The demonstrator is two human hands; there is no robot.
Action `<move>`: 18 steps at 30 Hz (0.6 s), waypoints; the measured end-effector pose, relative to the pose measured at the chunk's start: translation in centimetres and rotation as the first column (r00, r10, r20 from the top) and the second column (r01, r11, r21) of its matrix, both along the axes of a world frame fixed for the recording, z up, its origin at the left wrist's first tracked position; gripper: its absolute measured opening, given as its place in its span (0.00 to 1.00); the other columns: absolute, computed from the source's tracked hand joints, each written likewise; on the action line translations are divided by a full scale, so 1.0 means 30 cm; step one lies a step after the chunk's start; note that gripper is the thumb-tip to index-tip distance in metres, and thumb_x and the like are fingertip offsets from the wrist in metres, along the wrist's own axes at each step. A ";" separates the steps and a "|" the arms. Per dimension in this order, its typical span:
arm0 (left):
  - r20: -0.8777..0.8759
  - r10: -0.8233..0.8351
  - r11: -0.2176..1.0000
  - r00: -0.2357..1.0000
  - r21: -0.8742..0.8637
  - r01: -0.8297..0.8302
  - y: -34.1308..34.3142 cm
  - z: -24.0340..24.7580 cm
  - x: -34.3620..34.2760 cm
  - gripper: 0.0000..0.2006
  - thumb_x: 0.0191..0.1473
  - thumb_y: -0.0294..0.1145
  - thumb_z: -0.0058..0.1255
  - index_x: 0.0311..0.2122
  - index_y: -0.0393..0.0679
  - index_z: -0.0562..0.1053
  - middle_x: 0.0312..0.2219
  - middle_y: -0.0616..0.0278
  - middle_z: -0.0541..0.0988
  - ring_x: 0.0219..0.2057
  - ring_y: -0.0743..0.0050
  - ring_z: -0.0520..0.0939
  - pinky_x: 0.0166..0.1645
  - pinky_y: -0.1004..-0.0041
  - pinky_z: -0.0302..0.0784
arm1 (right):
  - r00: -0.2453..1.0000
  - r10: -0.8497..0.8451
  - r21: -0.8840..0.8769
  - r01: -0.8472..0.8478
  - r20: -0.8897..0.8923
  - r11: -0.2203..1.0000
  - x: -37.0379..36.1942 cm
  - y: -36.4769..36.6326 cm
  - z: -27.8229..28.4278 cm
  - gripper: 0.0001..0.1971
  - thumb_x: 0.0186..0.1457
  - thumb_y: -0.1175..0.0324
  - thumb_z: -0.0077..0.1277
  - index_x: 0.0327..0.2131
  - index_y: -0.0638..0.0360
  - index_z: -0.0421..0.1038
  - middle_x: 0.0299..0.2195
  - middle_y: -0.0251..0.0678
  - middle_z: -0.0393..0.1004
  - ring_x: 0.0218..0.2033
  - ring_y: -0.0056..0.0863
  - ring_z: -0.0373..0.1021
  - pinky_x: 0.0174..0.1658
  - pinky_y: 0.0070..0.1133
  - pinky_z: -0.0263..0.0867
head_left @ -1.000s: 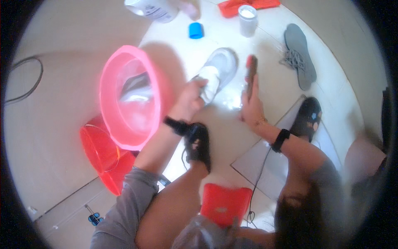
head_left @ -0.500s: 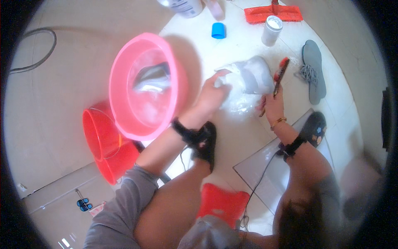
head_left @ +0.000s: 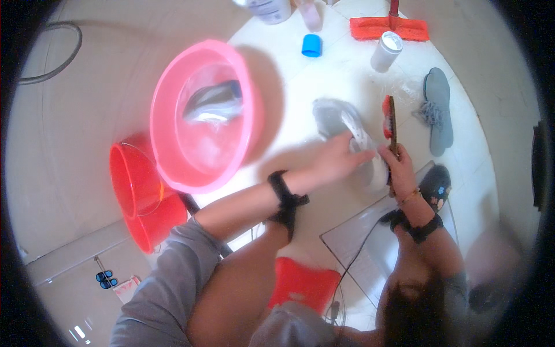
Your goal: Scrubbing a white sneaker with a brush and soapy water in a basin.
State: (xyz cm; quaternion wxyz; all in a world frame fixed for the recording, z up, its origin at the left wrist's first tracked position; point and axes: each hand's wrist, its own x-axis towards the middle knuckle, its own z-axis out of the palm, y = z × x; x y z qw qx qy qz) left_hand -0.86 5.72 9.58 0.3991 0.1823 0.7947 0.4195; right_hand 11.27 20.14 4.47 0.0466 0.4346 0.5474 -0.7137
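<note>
My left hand (head_left: 342,161) grips a wet grey-and-white shoe (head_left: 335,117) near its opening, fingers closed on its edge; the shoe is blurred by motion. Close on its right, my right hand (head_left: 400,169) is wrapped round the handle of a scrub brush (head_left: 391,121). The brush stands upright in the picture, its red bristles facing left toward the shoe and apart from its upper part. Another grey shoe (head_left: 214,103) lies in sudsy water inside the pink basin (head_left: 161,115) at the left.
Right of the brush lie a grey insole (head_left: 441,130) and a bundle of laces (head_left: 429,111). Farther off are an open white jar (head_left: 386,55), a blue cap (head_left: 311,45) and a red floor brush (head_left: 370,29). Red buckets (head_left: 124,179) stand beside the basin; a red stool (head_left: 303,283) is below me.
The shoe has been turned, and my left hand has shifted right along it. My right hand has come lower with the brush, which is now more upright.
</note>
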 end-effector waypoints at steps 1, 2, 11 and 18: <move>-0.006 0.003 1.000 1.000 -0.001 -0.003 0.002 0.000 -0.008 0.20 0.45 0.31 0.56 0.46 0.39 0.72 0.36 0.41 0.78 0.40 0.49 0.80 0.45 0.60 0.74 | 0.998 0.070 0.008 -0.070 -0.007 0.998 -0.010 -0.016 0.016 0.18 0.55 0.54 0.55 0.37 0.60 0.68 0.24 0.30 0.70 0.22 0.16 0.63 0.24 0.16 0.59; -0.088 -0.058 0.986 0.994 -0.158 0.044 0.025 0.011 -0.015 0.18 0.45 0.32 0.57 0.43 0.39 0.72 0.33 0.41 0.78 0.38 0.48 0.80 0.43 0.58 0.74 | 0.991 0.135 0.023 -0.135 -0.005 0.991 -0.004 -0.016 0.025 0.18 0.55 0.55 0.56 0.38 0.59 0.67 0.23 0.29 0.70 0.19 0.15 0.62 0.20 0.16 0.58; -0.697 -0.166 0.982 0.698 -0.053 0.180 -0.095 0.180 -0.052 0.07 0.44 0.24 0.55 0.28 0.37 0.68 0.20 0.45 0.70 0.26 0.45 0.74 0.34 0.59 0.67 | 0.972 0.152 -0.124 -0.175 -0.177 0.977 -0.067 -0.123 0.118 0.12 0.59 0.61 0.49 0.41 0.57 0.63 0.21 0.33 0.72 0.12 0.17 0.62 0.12 0.15 0.53; -0.761 0.208 0.975 0.615 0.114 -0.190 -0.318 0.384 -0.161 0.09 0.53 0.29 0.55 0.37 0.34 0.74 0.28 0.60 0.78 0.28 0.74 0.77 0.33 0.76 0.71 | 0.960 0.031 -0.151 -0.076 -0.278 0.986 -0.074 -0.068 0.115 0.10 0.60 0.63 0.47 0.40 0.55 0.59 0.30 0.38 0.77 0.16 0.17 0.67 0.12 0.13 0.54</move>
